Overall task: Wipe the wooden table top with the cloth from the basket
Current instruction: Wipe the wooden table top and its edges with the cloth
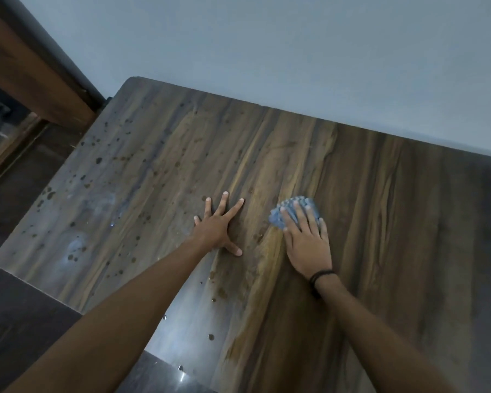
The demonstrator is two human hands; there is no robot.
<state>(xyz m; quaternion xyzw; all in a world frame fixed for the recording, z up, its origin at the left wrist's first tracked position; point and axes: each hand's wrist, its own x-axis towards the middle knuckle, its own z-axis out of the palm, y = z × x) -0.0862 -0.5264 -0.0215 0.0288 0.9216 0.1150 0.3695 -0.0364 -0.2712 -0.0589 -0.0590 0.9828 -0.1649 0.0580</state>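
The wooden table top [394,236] fills most of the view, with dark grain and many water drops and spots over its left half. A crumpled blue cloth [281,215] lies near the middle of the table. My right hand [306,242] presses flat on the cloth with straight fingers, covering its near part. My left hand [219,226] rests flat on the bare wood just left of the cloth, fingers spread, holding nothing. The basket is not in view.
A pale wall [295,46] runs along the table's far edge. A wooden door frame [26,69] stands at the upper left. Dark floor [17,307] lies beyond the table's left edge.
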